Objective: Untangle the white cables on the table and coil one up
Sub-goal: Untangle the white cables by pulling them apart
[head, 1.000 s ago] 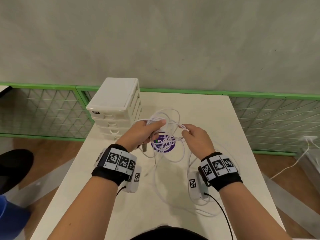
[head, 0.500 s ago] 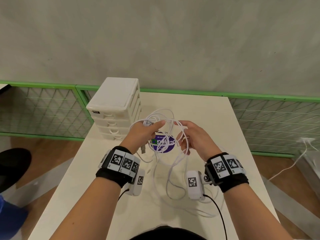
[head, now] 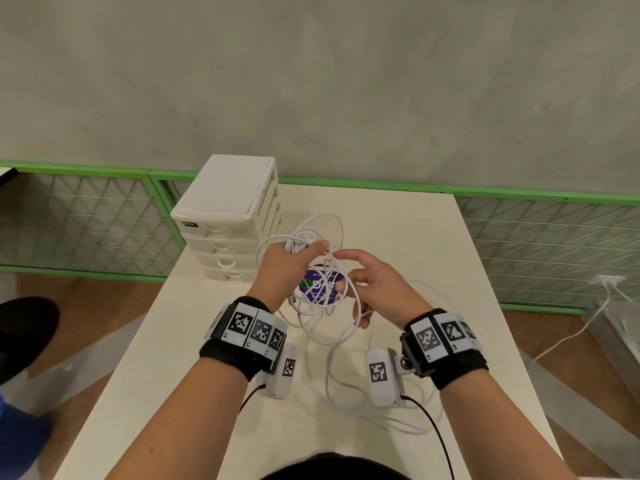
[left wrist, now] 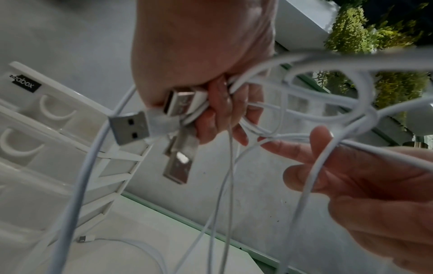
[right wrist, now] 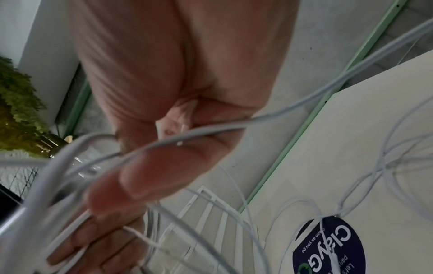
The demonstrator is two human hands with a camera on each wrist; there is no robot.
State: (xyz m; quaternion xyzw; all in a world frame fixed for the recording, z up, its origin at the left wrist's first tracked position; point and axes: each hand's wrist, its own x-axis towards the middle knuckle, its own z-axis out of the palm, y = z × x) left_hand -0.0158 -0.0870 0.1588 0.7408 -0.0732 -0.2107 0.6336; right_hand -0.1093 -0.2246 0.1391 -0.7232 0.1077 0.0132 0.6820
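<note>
left hand (head: 289, 263): raised above the table, fingers (left wrist: 220, 113) curled tight round a bunch of white cables (head: 313, 237); three USB plugs (left wrist: 130, 128) stick out of the fist in the left wrist view
right hand (head: 375, 289): raised just beside the left hand, palm turned toward it; the forefinger is stretched out toward the bunch and the other fingers (left wrist: 311, 178) are loosely bent, with strands draped over and running between them; a loop hangs from the lower fingers; whether any strand is actually pinched cannot be told
white cables: a tangle held in the air between the two hands; loops rise above the left hand and hang down below both hands, and the loose lengths trail onto the table toward the person, lying in slack curves between and under the wrists
table (head: 433, 237): pale top carrying the trailing strands and a round dark purple sticker (head: 317, 287), which sits under the hanging loops; a small plug end (left wrist: 85, 239) lies on the top near the drawer box
drawer box (head: 228, 220): small white set of drawers at the far left of the table, just beside the left hand
surroundings: grey wall behind the table, green-framed mesh panels along it, wooden floor on both sides
</note>
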